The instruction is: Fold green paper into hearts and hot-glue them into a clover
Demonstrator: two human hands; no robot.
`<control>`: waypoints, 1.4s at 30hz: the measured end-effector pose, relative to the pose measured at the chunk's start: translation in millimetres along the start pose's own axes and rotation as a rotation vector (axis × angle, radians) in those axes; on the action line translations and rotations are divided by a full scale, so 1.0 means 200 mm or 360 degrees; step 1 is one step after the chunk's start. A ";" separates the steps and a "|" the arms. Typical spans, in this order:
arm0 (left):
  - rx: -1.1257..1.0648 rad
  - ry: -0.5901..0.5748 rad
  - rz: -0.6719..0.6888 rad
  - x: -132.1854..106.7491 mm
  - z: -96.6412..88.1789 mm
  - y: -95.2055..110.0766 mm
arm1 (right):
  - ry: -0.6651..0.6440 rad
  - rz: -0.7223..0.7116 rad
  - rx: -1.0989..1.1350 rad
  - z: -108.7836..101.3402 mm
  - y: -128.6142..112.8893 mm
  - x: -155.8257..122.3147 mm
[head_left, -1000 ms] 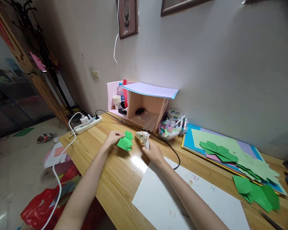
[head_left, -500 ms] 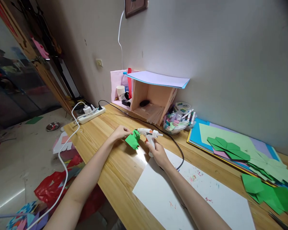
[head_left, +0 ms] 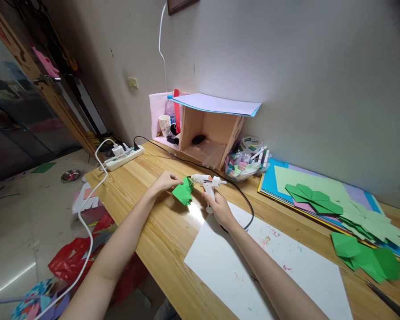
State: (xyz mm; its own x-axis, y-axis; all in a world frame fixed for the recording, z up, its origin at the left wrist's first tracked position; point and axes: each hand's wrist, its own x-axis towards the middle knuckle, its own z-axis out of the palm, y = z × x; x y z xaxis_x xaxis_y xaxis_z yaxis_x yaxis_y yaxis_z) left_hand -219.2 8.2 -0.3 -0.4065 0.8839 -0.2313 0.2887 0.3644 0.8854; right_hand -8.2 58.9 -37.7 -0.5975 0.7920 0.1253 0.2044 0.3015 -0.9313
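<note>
The left hand point(head_left: 165, 181) rests on the wooden worktop point(head_left: 153, 231) with its fingers curled narrow, pinching the upper edge of the green folded paper point(head_left: 182, 193). The paper stands tilted on the worktop, just beside the hand and between the two hands.

The right hand point(head_left: 219, 208) is closed around the grip of the white glue gun point(head_left: 208, 182). The gun is held upright, with the barrel level and the nozzle pointing left. The nozzle tip sits at the top corner of the green folded paper (whether it touches cannot be told at this size).

A black cord point(head_left: 246, 202) runs from behind the right hand, loops over the worktop and leads back along the wall side to the white power strip point(head_left: 124, 158) at the far left corner.

The right forearm lies over a large white sheet point(head_left: 270, 275) flecked with small colour marks.

Behind the hands, against the wall, stands an open wooden box point(head_left: 205, 133) with a lilac sheet point(head_left: 216, 105) laid on top. A clear bowl of markers point(head_left: 245, 168) sits just beside it. Further right lies a stack of coloured paper point(head_left: 280, 182) carrying green cut shapes, and loose green pieces point(head_left: 366, 258) rest near the worktop's right end.
</note>
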 end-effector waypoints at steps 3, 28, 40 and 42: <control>0.0004 0.0013 0.0006 0.00 0.00 0.01 | 0.0019 -0.0029 0.0005 0.00 0.00 0.00; 0.0040 0.0056 0.0047 -0.01 -0.03 0.01 | 0.0007 -0.0010 -0.0094 0.00 0.00 0.00; 0.0023 0.0075 0.0061 0.01 -0.06 -0.01 | 0.0016 0.0024 -0.0072 0.00 -0.01 0.00; 0.0021 0.0086 0.0071 0.01 -0.07 -0.01 | 0.0024 0.0016 -0.0078 0.00 0.00 0.00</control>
State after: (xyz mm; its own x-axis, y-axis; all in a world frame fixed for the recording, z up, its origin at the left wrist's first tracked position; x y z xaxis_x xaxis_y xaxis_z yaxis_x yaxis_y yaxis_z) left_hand -232.1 5.0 3.7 -0.4390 0.8824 -0.1694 0.3186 0.3291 0.8889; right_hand -7.8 59.3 -37.3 -0.5835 0.8030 0.1213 0.2487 0.3188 -0.9146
